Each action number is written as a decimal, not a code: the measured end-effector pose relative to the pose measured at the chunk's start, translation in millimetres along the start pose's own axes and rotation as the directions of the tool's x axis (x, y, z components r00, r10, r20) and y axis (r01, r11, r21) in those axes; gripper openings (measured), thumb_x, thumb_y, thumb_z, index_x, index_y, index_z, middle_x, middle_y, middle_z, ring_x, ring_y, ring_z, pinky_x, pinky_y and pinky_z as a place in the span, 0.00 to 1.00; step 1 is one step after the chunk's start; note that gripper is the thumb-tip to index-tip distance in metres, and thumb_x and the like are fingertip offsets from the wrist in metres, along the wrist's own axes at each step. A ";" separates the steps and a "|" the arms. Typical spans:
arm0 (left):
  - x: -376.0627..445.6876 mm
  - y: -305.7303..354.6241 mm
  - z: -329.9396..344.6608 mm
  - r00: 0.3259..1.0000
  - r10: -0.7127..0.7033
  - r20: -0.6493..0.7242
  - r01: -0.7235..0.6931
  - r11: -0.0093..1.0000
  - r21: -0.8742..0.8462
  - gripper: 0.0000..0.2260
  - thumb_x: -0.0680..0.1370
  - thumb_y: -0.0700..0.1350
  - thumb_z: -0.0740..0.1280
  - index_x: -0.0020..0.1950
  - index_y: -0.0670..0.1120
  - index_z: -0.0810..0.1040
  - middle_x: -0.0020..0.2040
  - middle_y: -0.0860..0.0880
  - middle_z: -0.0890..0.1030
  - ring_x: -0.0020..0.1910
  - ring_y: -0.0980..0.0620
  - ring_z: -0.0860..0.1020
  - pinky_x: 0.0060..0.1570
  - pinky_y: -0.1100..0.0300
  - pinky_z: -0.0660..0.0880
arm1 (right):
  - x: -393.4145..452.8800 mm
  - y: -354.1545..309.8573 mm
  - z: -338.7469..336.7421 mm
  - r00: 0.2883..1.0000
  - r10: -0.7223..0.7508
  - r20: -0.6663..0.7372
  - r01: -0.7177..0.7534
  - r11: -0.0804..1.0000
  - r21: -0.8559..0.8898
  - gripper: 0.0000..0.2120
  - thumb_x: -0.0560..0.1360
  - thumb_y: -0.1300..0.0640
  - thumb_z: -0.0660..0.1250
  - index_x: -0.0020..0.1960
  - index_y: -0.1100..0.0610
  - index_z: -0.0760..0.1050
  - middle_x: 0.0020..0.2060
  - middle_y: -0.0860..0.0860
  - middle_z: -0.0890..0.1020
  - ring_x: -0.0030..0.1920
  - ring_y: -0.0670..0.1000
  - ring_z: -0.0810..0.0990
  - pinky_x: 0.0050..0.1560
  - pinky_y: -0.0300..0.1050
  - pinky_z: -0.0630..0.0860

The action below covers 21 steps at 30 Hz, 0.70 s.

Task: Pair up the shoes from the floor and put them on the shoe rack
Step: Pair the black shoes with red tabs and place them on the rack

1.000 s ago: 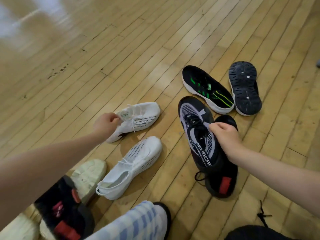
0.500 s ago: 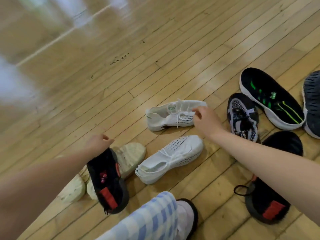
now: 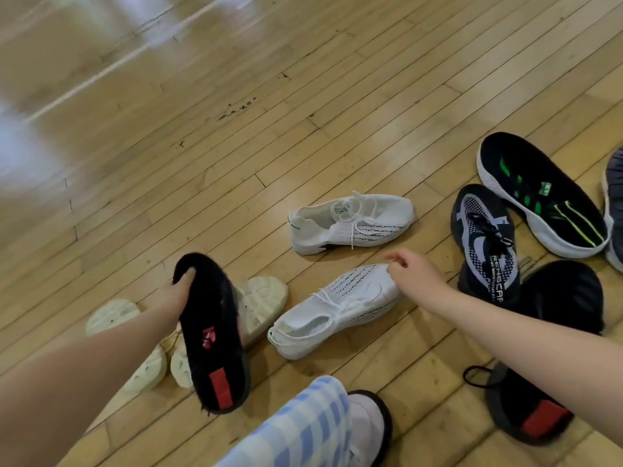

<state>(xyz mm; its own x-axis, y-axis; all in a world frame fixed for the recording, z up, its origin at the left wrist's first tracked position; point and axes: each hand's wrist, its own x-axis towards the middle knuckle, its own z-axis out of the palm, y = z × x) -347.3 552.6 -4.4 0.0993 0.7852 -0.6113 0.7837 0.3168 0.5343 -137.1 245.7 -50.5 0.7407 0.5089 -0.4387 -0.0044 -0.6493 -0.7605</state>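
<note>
The left hand [image 3: 177, 294] grips a black fuzzy shoe [image 3: 212, 335] by its toe end, fingers curled round the edge, holding it above two cream shoes [image 3: 266, 298] that lie sole-up on the wooden floor [image 3: 236, 146]. Taking the nearer white knit sneaker [image 3: 337, 311] as landmark: the held black shoe is just to its left, its red heel patch toward the camera. The right hand [image 3: 416, 271] hovers at the sneaker's toe with fingers loosely curled and holding nothing; whether the fingertips touch the knit cannot be told. Beyond the sneaker, apart from it, lies its matching white sneaker [image 3: 350, 222] on its side. To the right of the landmark sit a black and grey laced trainer [image 3: 485, 244], a second black fuzzy shoe [image 3: 546, 348] partly under the right forearm, and farther back a black slip-on with green stripes [image 3: 542, 193]. Near the camera, below the sneaker, is a blue checked trouser leg [image 3: 303, 429].
</note>
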 end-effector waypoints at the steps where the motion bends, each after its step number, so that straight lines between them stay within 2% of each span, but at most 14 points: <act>1: -4.9 7.9 3.1 0.994 0.108 -0.013 -0.107 0.992 0.067 0.27 0.79 0.58 0.59 0.69 0.40 0.69 0.63 0.37 0.76 0.61 0.37 0.74 0.59 0.47 0.73 | 1.4 -1.6 -0.5 1.000 0.013 -0.002 -0.013 1.000 0.004 0.13 0.78 0.58 0.56 0.59 0.51 0.74 0.44 0.45 0.78 0.38 0.49 0.76 0.36 0.43 0.72; 3: -19.2 31.9 13.0 0.963 0.266 0.036 -0.268 0.949 0.163 0.25 0.78 0.61 0.60 0.65 0.43 0.73 0.58 0.41 0.78 0.57 0.40 0.77 0.55 0.47 0.76 | 3.8 -5.9 -2.1 0.999 0.032 0.015 -0.033 0.998 0.054 0.12 0.78 0.57 0.57 0.58 0.51 0.75 0.46 0.47 0.80 0.45 0.53 0.79 0.45 0.48 0.77; 5: -33.0 61.8 34.2 0.931 0.345 0.119 -0.354 0.933 0.067 0.23 0.78 0.60 0.60 0.64 0.44 0.74 0.54 0.44 0.80 0.51 0.46 0.79 0.49 0.53 0.77 | 2.9 -14.6 -4.0 0.995 0.046 0.087 -0.061 0.981 0.182 0.12 0.79 0.56 0.57 0.59 0.54 0.75 0.46 0.50 0.80 0.45 0.52 0.79 0.47 0.49 0.77; 7: -51.2 95.5 62.2 0.896 0.389 0.213 -0.387 0.920 -0.055 0.22 0.78 0.58 0.61 0.65 0.46 0.73 0.50 0.48 0.80 0.47 0.51 0.79 0.45 0.58 0.76 | -0.9 -26.1 -9.8 0.984 0.046 0.169 -0.098 0.945 0.311 0.15 0.80 0.52 0.58 0.62 0.56 0.73 0.46 0.52 0.79 0.44 0.50 0.79 0.47 0.48 0.78; 9: -66.3 121.2 92.6 0.852 0.439 0.285 -0.422 0.898 -0.120 0.22 0.76 0.60 0.62 0.64 0.48 0.74 0.51 0.50 0.81 0.49 0.50 0.80 0.50 0.55 0.77 | -7.2 -38.1 -19.5 0.976 0.046 0.213 -0.134 0.900 0.416 0.19 0.80 0.45 0.56 0.63 0.56 0.72 0.48 0.55 0.80 0.47 0.53 0.81 0.49 0.50 0.79; 11: -85.9 136.9 124.5 0.814 0.462 0.352 -0.427 0.887 -0.179 0.22 0.73 0.63 0.64 0.60 0.52 0.76 0.53 0.49 0.82 0.52 0.48 0.81 0.56 0.50 0.77 | -15.7 -43.4 -33.8 0.973 0.039 0.226 -0.151 0.851 0.503 0.20 0.80 0.42 0.52 0.61 0.53 0.71 0.49 0.56 0.81 0.50 0.55 0.81 0.51 0.51 0.78; 12: -100.3 143.4 143.5 0.788 0.480 0.386 -0.425 0.877 -0.223 0.22 0.72 0.64 0.64 0.60 0.53 0.75 0.54 0.50 0.81 0.53 0.48 0.80 0.55 0.51 0.77 | -20.3 -42.3 -44.1 0.975 0.043 0.220 -0.157 0.832 0.531 0.19 0.80 0.41 0.51 0.59 0.52 0.72 0.48 0.55 0.81 0.50 0.55 0.81 0.54 0.51 0.77; 14: -122.4 151.9 173.2 0.759 0.483 0.437 -0.390 0.874 -0.289 0.20 0.76 0.62 0.62 0.63 0.53 0.72 0.53 0.51 0.80 0.51 0.51 0.79 0.46 0.58 0.77 | -27.6 -40.1 -59.3 0.977 0.051 0.207 -0.157 0.828 0.538 0.20 0.80 0.40 0.51 0.57 0.49 0.75 0.46 0.50 0.81 0.50 0.51 0.80 0.61 0.51 0.74; 15: -137.5 155.5 191.7 0.737 0.467 0.488 -0.358 0.883 -0.304 0.20 0.77 0.60 0.61 0.64 0.52 0.71 0.53 0.51 0.79 0.50 0.52 0.79 0.42 0.60 0.76 | -34.4 -32.8 -71.3 0.983 0.073 0.168 -0.152 0.837 0.525 0.21 0.79 0.39 0.51 0.60 0.48 0.76 0.52 0.48 0.82 0.55 0.50 0.79 0.66 0.51 0.71; 17: -161.9 158.1 220.3 0.687 0.426 0.589 -0.306 0.905 -0.297 0.20 0.79 0.59 0.60 0.64 0.48 0.72 0.55 0.49 0.80 0.50 0.51 0.79 0.41 0.58 0.76 | -45.6 -18.4 -95.0 0.983 0.182 0.039 -0.179 0.867 0.465 0.25 0.79 0.39 0.52 0.70 0.50 0.69 0.67 0.48 0.74 0.68 0.51 0.71 0.72 0.49 0.62; 19: -190.9 151.8 248.3 0.619 0.375 0.690 -0.279 0.927 -0.253 0.16 0.80 0.56 0.59 0.60 0.46 0.73 0.54 0.48 0.80 0.50 0.49 0.79 0.41 0.56 0.76 | -67.0 4.5 -124.7 0.954 0.260 -0.150 -0.196 0.919 0.343 0.25 0.81 0.43 0.51 0.73 0.54 0.66 0.70 0.49 0.69 0.71 0.52 0.66 0.68 0.43 0.60; 21: -214.7 140.0 270.5 0.537 0.326 0.778 -0.270 0.940 -0.208 0.14 0.81 0.53 0.59 0.58 0.45 0.73 0.53 0.46 0.79 0.52 0.46 0.79 0.41 0.55 0.78 | -90.3 30.4 -149.6 0.906 0.312 -0.286 -0.234 0.932 0.277 0.22 0.82 0.47 0.51 0.69 0.58 0.70 0.67 0.54 0.73 0.68 0.54 0.69 0.60 0.42 0.63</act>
<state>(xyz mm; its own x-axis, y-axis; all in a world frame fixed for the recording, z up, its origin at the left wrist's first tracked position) -93.1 284.4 43.7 0.7863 0.1108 -0.6079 0.5822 0.1968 0.7889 -103.6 95.5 37.7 0.8619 0.0966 -0.4978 -0.3631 -0.5676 -0.7389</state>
